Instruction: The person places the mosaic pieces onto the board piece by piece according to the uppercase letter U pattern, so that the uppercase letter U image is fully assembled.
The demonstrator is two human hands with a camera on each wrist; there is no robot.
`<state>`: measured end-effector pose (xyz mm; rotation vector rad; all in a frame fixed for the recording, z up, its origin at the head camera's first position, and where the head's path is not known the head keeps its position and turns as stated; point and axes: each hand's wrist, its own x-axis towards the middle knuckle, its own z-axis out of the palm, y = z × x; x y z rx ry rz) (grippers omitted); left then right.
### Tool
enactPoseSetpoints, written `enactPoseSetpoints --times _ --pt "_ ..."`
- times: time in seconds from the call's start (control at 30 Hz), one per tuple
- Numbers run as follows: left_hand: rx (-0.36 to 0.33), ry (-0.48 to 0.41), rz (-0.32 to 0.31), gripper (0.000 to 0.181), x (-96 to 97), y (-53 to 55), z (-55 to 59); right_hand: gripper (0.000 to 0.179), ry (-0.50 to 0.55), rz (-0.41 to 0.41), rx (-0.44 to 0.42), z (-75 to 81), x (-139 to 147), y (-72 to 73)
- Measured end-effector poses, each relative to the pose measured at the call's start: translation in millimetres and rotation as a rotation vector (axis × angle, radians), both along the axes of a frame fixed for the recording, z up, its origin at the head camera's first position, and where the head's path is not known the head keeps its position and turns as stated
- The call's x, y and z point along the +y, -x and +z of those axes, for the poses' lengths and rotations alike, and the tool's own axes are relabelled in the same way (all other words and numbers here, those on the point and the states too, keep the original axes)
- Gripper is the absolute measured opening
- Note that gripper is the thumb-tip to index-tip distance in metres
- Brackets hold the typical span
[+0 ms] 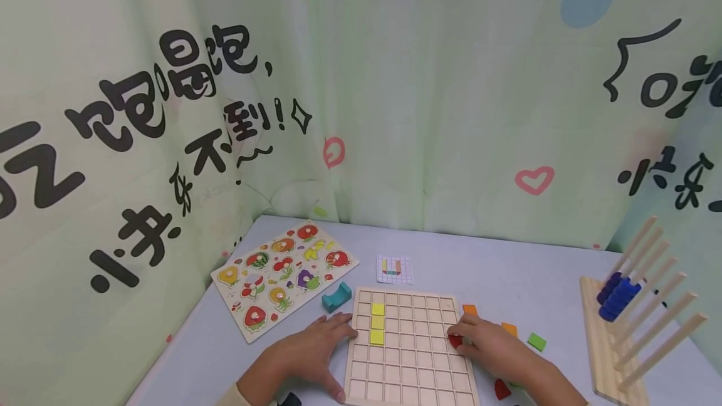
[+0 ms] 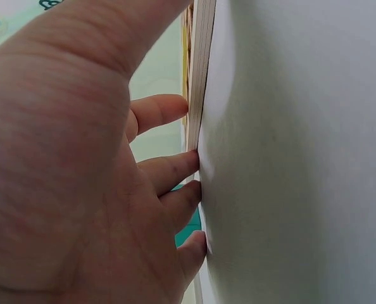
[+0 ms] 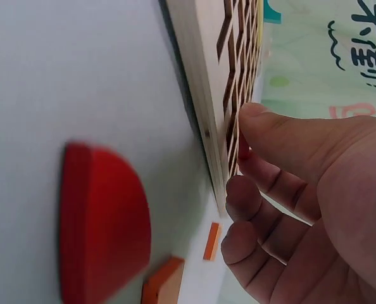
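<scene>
A wooden grid board (image 1: 408, 356) lies on the table, with yellow tiles (image 1: 377, 323) in a column at its upper left. My left hand (image 1: 316, 346) rests beside the board's left edge, thumb and fingers spread. In the left wrist view, fingertips (image 2: 188, 161) touch at the board's side and the tabletop. Over the board's right edge, my right hand (image 1: 487, 340) pinches a small red piece (image 1: 454, 341) between thumb and fingers. That red piece (image 3: 243, 147) is mostly covered by the thumb in the right wrist view.
Right of the board lie another red piece (image 1: 501, 389), orange tiles (image 1: 509, 329) and a green tile (image 1: 537, 342). A pegged wooden rack (image 1: 600, 337) stands far right. Behind are a patterned card (image 1: 395, 269), a teal block (image 1: 336, 297) and a fruit puzzle board (image 1: 282, 277).
</scene>
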<state>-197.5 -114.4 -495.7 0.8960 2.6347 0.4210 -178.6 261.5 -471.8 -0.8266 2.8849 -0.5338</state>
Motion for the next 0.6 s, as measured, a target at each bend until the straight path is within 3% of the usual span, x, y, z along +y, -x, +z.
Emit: enactPoseSetpoints --times 0.33,0.6 --pt "0.038 -0.008 -0.026 0.099 -0.7 0.9 -1.9 0.026 0.014 0.015 -0.041 -1.1 -14.5 1.1" --pt "0.011 -0.011 -0.010 0.098 0.1 1.0 -0.6 0.027 0.036 0.053 -0.037 -5.0 -23.7 3.6"
